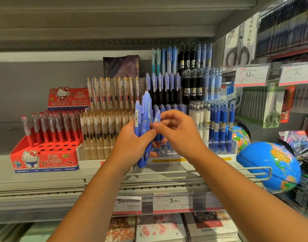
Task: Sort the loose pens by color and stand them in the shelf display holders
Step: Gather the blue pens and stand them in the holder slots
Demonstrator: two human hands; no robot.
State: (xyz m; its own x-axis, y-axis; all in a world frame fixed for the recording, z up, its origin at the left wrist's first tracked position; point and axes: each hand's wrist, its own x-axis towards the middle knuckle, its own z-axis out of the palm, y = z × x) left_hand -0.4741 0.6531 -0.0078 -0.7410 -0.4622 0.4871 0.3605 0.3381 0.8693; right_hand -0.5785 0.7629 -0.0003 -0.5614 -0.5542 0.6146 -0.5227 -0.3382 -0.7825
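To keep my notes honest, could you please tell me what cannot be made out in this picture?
Head view:
Number of blue pens held by the left hand: overlapping, fingers cover them.
Slots of the holder behind the right hand: hidden by both hands.
Small print on the price tags: blurred.

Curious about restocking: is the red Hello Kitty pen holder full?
Partly empty: red pens stand in the back rows of the red holder, but its front holes show dark and bare.
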